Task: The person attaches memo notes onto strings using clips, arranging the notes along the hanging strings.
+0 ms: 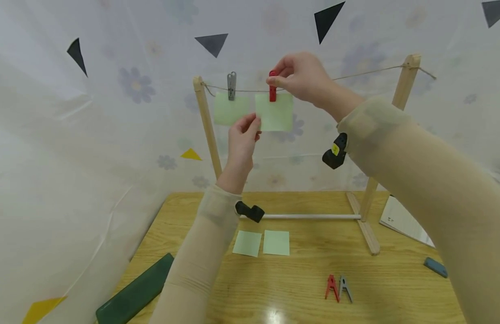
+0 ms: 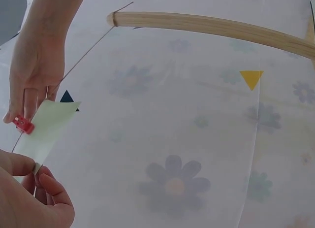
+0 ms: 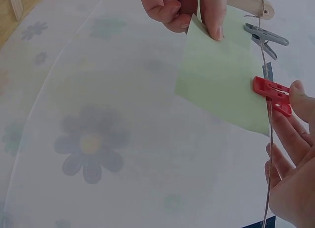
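Note:
My left hand [image 1: 243,140] pinches the lower left edge of a pale green paper square [image 1: 277,118] between thumb and fingers. The square's top edge sits against a string [image 1: 365,73], where a red clothespin [image 1: 272,93] is over both. My right hand [image 1: 306,80] pinches that clothespin's upper end, thumb on one arm; the right wrist view shows its other fingers behind the string. To the left, a grey clothespin [image 1: 231,85] holds a second green square [image 1: 227,110] on the string. In the left wrist view the held square [image 2: 47,127] slants below the red clip.
Wooden posts [image 1: 207,121] carry the string, joined low by a white bar [image 1: 311,217]. On the table lie two green squares [image 1: 276,243], a red clothespin [image 1: 332,287], a grey clothespin [image 1: 345,288], a dark green case [image 1: 136,288], a notebook [image 1: 406,220] and a blue-grey block [image 1: 435,267].

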`<state>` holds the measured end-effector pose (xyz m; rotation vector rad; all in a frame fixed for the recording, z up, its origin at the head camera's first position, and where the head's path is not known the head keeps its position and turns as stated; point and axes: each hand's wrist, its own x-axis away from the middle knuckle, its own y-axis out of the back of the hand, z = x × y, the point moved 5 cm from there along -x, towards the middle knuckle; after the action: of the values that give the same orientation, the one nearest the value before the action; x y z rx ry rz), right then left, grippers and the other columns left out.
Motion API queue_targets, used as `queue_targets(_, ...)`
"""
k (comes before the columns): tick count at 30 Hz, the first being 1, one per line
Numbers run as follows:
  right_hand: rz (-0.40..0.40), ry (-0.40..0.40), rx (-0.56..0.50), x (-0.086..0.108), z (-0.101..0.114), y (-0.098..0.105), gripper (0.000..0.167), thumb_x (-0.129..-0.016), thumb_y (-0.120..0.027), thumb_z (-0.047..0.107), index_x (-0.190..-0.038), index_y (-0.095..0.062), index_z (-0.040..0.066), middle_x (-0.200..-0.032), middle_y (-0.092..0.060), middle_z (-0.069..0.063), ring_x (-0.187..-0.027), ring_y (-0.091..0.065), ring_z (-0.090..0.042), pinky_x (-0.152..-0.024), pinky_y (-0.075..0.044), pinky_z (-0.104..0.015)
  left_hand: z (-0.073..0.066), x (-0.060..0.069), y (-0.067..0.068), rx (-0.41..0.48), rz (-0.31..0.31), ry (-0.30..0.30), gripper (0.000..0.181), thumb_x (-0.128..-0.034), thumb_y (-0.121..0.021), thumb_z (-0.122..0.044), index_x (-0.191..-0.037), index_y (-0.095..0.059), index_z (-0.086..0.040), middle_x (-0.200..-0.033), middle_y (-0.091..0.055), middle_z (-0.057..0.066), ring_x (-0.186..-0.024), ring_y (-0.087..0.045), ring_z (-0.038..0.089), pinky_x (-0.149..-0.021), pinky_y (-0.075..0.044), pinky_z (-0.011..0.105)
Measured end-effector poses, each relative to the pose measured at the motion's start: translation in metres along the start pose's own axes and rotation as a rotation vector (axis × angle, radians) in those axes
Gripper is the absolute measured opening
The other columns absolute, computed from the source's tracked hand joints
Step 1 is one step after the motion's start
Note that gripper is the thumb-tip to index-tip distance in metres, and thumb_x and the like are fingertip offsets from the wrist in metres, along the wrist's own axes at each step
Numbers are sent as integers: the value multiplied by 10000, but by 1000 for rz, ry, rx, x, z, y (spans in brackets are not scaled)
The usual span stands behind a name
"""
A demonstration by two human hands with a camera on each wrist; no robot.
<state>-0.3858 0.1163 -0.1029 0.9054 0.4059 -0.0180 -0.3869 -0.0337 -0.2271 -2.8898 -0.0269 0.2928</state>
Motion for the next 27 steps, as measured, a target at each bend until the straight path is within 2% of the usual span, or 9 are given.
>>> queue_targets(5,11,8,1,2,-1,1,412,-959,-625,413,-1221,-635,95,-1174,-684,-63,-1067,-579,-178,-883,-460,-297,2,-1,-3,13,14,-4,267,-995,-604,-161,-1230,-644,-40,-980,-607,-4,-826,-541,108,-834,-477,273)
queue_targets(12,13,26,0,6,-2,4,447,-948,-643,412,-1262,-639,94,-1189,-698,-89,-1072,-586,-199,-915,-470,-340,4,-2,-6,2,32,4,269,-997,-604,-177,-1234,-644,-56,-1001,-612,-4,-837,-544,104,-772,-477,205)
queue_targets(16,53,36,1,2,1,-4,498,-952,-638,415,-1344,-604,110,-1250,-688,-84,-1134,-587,-208,-971,-471,-379,5,-3,4,-2,8,0,283,-999,-600,-175,-1248,-635,-44,-999,-607,-7,-831,-542,98,-763,-473,200)
queue_targets(21,91,47,-4,-4,8,-15,471,-986,-595,377,-1399,-572,150,-1305,-662,-68,-1204,-581,-201,-1020,-464,-380,4,-3,19,5,-23,-4,291,-999,-597,-162,-1253,-628,-23,-973,-595,-14,-807,-535,94,-738,-465,191)
queue_targets(27,97,53,-11,-4,10,-16,475,-1010,-559,345,-1443,-526,152,-1370,-619,-77,-1261,-569,-210,-1070,-447,-380,4,-3,25,-14,-34,0,290,-998,-599,-168,-1254,-634,-35,-969,-592,-21,-803,-539,100,-753,-468,204)
